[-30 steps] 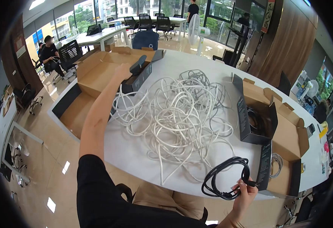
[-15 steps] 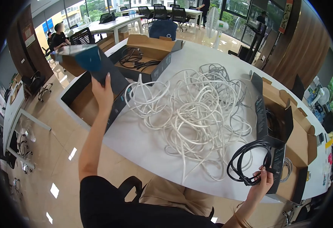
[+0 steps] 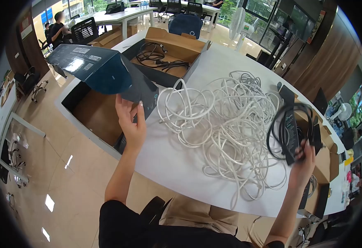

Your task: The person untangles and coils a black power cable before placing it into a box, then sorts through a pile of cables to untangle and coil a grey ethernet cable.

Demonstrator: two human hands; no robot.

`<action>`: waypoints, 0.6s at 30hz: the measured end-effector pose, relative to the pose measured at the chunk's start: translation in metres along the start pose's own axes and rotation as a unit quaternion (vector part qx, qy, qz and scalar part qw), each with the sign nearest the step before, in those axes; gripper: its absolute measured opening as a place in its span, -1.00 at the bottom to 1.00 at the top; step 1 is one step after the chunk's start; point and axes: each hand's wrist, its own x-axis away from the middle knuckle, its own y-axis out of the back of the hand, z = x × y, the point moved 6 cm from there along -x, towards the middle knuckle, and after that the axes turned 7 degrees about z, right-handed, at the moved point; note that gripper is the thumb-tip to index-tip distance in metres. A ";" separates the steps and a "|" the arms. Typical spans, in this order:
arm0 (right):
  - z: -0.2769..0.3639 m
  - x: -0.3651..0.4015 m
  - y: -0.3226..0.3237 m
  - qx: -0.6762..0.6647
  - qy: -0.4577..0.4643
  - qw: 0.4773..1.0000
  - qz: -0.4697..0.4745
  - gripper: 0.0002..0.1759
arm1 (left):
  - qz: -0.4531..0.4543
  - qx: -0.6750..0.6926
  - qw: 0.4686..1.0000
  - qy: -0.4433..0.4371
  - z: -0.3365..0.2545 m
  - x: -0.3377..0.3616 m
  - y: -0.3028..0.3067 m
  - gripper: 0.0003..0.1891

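Observation:
My left hand point(image 3: 131, 124) grips the edge of the raised lid point(image 3: 86, 68) of a dark cardboard box point(image 3: 92, 113) at the left table edge, thumb and fingers closed on it. The part of the box's brown inside that shows holds nothing. My right hand point(image 3: 304, 163) is closed on a coiled black cable point(image 3: 274, 134), lifted in front of the boxes on the right. Between my hands a large tangle of white cables point(image 3: 234, 128) spreads over the white table point(image 3: 168, 163), with greyer loops at its far side.
Behind the left box, another open box point(image 3: 179, 76) contains black cables point(image 3: 152, 56). On the right stand open boxes point(image 3: 317, 188), one with a grey cable coil point(image 3: 312, 186). A blue chair back point(image 3: 185, 25) is at the far table edge. A person point(image 3: 59, 31) sits at the far left.
My right hand has raised the black cable coil from near the table's front to before the right boxes. My left hand stays at the box lid, which has tilted slightly. The view has shifted.

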 end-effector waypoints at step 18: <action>-0.199 -0.211 -0.349 0.053 -0.061 0.984 0.156 -0.65 | 0.157 -0.088 0.984 -0.017 0.011 0.024 0.010 -0.21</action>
